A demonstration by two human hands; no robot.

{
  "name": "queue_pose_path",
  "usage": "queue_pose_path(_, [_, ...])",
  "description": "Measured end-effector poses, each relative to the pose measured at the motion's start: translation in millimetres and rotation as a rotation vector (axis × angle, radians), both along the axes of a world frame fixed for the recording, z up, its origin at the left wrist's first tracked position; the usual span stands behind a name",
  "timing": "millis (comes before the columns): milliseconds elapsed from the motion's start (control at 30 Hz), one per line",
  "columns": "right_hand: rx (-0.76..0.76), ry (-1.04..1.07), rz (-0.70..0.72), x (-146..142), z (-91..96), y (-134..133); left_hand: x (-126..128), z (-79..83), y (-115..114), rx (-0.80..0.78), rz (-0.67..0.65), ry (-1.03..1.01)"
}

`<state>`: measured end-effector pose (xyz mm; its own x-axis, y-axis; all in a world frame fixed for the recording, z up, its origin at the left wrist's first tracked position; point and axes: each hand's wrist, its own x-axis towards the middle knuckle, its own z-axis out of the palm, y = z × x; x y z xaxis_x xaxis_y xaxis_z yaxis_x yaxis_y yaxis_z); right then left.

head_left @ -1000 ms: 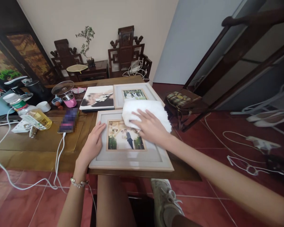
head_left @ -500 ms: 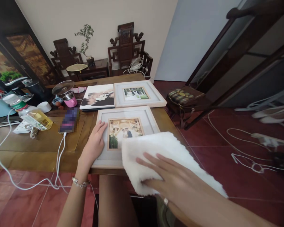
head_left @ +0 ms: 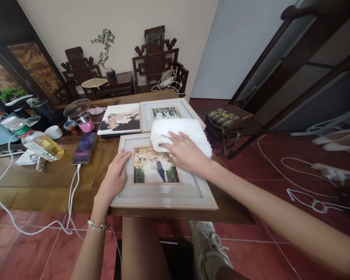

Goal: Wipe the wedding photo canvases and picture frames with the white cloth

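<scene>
A light wooden picture frame with a wedding photo lies flat at the table's front edge. Along its left border rests my left hand, fingers stretched out on the frame. My right hand presses a folded white fluffy cloth on the frame's upper right part, the thumb tucked into the fold. The cloth hides that corner and overlaps the lower side of a second picture frame behind. To the left of that one lies a white-edged photo panel.
Left on the wooden table are a phone on a white cable, a bottle of yellow liquid, a pink cup and a white cup. A plaid bag sits on a chair at the right.
My right hand has moved the cloth away from me, from the frame's lower right to its upper right, uncovering the photo. My left hand has stayed on the left border.
</scene>
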<state>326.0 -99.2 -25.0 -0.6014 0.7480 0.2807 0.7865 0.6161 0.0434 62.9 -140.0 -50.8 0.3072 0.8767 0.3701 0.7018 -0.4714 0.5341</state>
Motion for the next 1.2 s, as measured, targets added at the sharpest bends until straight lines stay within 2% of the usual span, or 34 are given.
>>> queue_pose_path(100, [-0.057,-0.019,0.055,0,1.0,-24,1,2.6,1,-0.031,0.046,-0.007])
queue_pose_path(267, [-0.172,0.097,0.204,6,14.4,-103,3,4.8,1,-0.041,0.065,-0.024])
queue_pose_path(367, [-0.292,0.174,0.262,5,24.8,-134,2,3.8,0,-0.032,0.052,-0.026])
queue_pose_path(433, [-0.326,0.214,0.267,0,24.9,-136,1,3.7,-1,-0.033,0.038,-0.031])
queue_pose_path(500, [-0.284,0.235,0.243,-6,18.5,-124,0,4.5,-1,-0.041,0.015,-0.037])
queue_pose_path(633, [-0.154,0.17,0.087,-14,3.8,-68,0,7.1,-2,-0.063,-0.02,-0.044])
queue_pose_path(733, [-0.091,0.119,-0.021,-17,3.8,-20,0,7.6,-1,-0.063,-0.02,-0.053])
queue_pose_path(800, [-0.07,0.093,-0.023,-18,6.6,3,0,7.1,-1,-0.058,-0.008,-0.06])
queue_pose_path(867, [-0.08,0.072,0.004,-20,7.9,13,0,6.3,-1,-0.049,0.01,-0.061])
queue_pose_path(967, [-0.152,0.05,0.033,-20,6.6,-3,0,5.6,-1,-0.034,0.04,-0.051])
queue_pose_path(1067, [-0.217,0.053,0.077,-18,8.8,-49,1,5.2,-1,-0.031,0.057,-0.036])
queue_pose_path(1200, [-0.403,0.121,0.18,-18,26.1,-115,1,3.3,-2,-0.028,0.069,-0.035])
